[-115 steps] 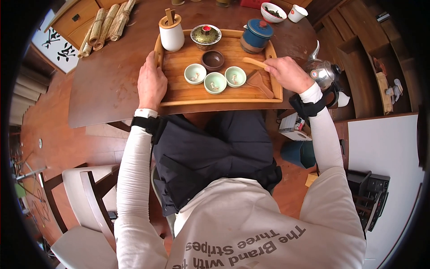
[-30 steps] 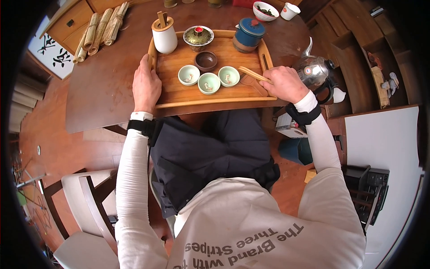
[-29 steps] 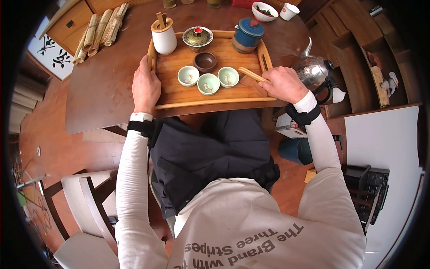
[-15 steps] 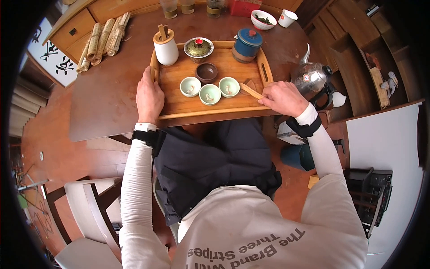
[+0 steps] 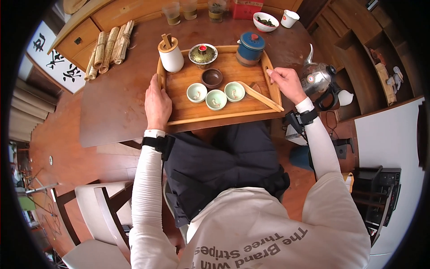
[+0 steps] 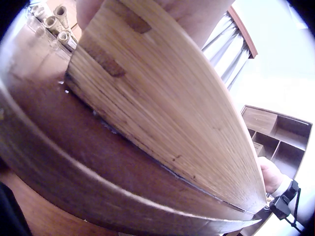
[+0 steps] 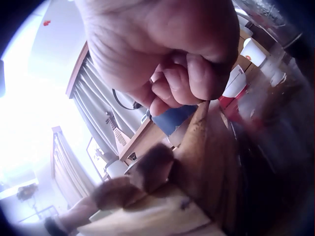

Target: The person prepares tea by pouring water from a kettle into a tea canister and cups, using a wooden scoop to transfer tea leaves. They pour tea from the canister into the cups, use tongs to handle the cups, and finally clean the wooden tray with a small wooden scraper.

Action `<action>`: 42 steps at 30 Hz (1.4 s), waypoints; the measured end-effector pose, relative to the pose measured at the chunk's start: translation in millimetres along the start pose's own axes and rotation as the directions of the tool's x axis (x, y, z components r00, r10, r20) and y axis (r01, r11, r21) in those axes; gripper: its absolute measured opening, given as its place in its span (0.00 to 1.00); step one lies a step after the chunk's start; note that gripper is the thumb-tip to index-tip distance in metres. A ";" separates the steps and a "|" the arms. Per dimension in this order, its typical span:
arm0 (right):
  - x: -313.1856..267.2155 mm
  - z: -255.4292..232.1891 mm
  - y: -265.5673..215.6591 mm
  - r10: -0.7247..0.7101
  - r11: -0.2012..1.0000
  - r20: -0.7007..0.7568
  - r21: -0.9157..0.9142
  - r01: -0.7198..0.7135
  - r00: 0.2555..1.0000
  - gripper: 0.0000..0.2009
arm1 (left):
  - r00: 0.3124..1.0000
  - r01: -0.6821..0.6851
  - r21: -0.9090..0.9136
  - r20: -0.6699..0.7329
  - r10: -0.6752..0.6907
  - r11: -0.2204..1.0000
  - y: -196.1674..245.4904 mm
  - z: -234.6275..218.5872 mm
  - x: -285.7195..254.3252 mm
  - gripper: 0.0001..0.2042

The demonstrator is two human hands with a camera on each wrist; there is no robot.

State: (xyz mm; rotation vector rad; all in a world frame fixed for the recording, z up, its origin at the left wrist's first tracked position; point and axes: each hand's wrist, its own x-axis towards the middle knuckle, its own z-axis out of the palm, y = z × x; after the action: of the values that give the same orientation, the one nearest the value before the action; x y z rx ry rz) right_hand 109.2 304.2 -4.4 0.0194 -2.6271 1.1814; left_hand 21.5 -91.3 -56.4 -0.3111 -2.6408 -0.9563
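Observation:
On the wooden tray [image 5: 201, 117] are three pale green cups [image 5: 216, 100], a brown bowl [image 5: 212, 78], a lidded gaiwan [image 5: 203, 54], a blue lidded pot [image 5: 250, 49] and a white tool holder [image 5: 171, 58]. The left hand [image 5: 157, 106] grips the tray's left end; in the left wrist view that end wall [image 6: 167, 93] stands at the table surface and hides most fingers. Curled fingers of the right hand [image 5: 288, 84] hold the upper edge of the right end, seen close in the right wrist view [image 7: 172, 54]. Wooden tongs [image 5: 260, 97] lie across the front right corner.
A steel kettle [image 5: 316, 78] stands right of the tray. Bamboo rolls [image 5: 107, 48] lie at the back left. Behind are glasses [image 5: 190, 10], a red box [image 5: 246, 9], a bowl of leaves [image 5: 265, 22] and a white cup [image 5: 290, 18]. A chair [image 5: 92, 204] is at lower left.
The right hand has let go of the tongs, left lying across the tray's corner, and has moved up to hold the right end. The left hand stays at the left end. The head view has shifted.

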 end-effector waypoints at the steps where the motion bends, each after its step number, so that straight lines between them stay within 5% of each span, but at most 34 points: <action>1: -0.2 -1.0 0.6 0.000 1.000 -0.004 0.005 0.000 1.000 0.20 | 1.000 -0.004 0.005 0.000 0.004 1.000 0.2 -1.1 -0.5 0.25; 6: -11.3 -13.1 -2.8 0.276 0.955 0.102 0.084 -0.285 0.956 0.21 | 1.000 0.006 -0.007 0.018 -0.006 1.000 -0.7 0.4 -0.6 0.26; 10: -28.3 -21.4 -3.6 0.225 0.972 0.033 0.067 -0.226 0.974 0.20 | 0.999 0.011 -0.007 0.046 -0.011 1.000 0.8 -2.3 -1.5 0.26; 13: -56.3 -29.3 -10.4 0.122 0.992 -0.179 0.055 -0.114 0.976 0.21 | 0.999 0.007 -0.003 0.049 -0.007 1.000 -1.4 -1.6 -0.7 0.26; 19: -163.6 -6.0 1.0 0.350 0.934 -0.356 0.210 -0.291 0.866 0.24 | 0.998 0.025 -0.019 0.066 -0.024 1.000 5.0 -5.8 -0.2 0.26; 20: -182.6 9.2 9.5 0.291 0.956 -0.405 0.158 -0.246 0.867 0.26 | 0.998 0.017 -0.026 0.057 -0.016 1.000 6.2 -2.5 2.6 0.26; 21: -204.6 24.2 25.7 0.289 0.957 -0.385 0.097 -0.273 0.877 0.27 | 0.999 -0.002 -0.016 0.045 0.003 1.000 3.7 0.0 4.3 0.26; 22: -233.2 37.1 42.7 0.450 0.893 -0.232 0.141 -0.428 0.862 0.26 | 0.999 -0.016 0.005 0.043 0.016 1.000 -2.1 -2.5 -0.2 0.26; 24: -279.1 62.7 69.6 0.428 0.894 -0.211 -0.044 -0.446 0.879 0.26 | 0.998 -0.056 0.011 -0.011 0.056 0.998 -4.7 1.7 7.5 0.27; 26: -313.0 76.3 73.5 0.585 0.806 -0.223 0.061 -0.588 0.780 0.23 | 0.999 0.010 -0.017 0.049 -0.009 1.000 -2.8 -1.1 -0.7 0.27; 32: -314.2 61.5 63.4 0.595 0.791 -0.215 -0.016 -0.612 0.774 0.24 | 0.999 -0.021 -0.013 0.049 0.021 1.000 -3.0 -0.1 -0.1 0.27; 36: -338.3 62.0 62.5 0.536 0.799 -0.359 -0.076 -0.596 0.764 0.27 | 0.997 -0.077 -0.001 0.007 0.077 0.997 -8.6 6.7 -0.5 0.28; 42: -334.0 38.6 36.6 0.542 0.719 -0.545 -0.092 -0.689 0.639 0.27 | 0.996 -0.074 -0.047 0.053 0.076 0.996 -0.8 3.0 -3.3 0.29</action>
State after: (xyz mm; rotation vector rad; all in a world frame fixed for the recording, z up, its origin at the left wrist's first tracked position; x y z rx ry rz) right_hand 418.7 269.0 -136.2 -1.1889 -2.3393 0.7720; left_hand 23.6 -90.3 -60.2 -0.4496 -2.6390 -0.9976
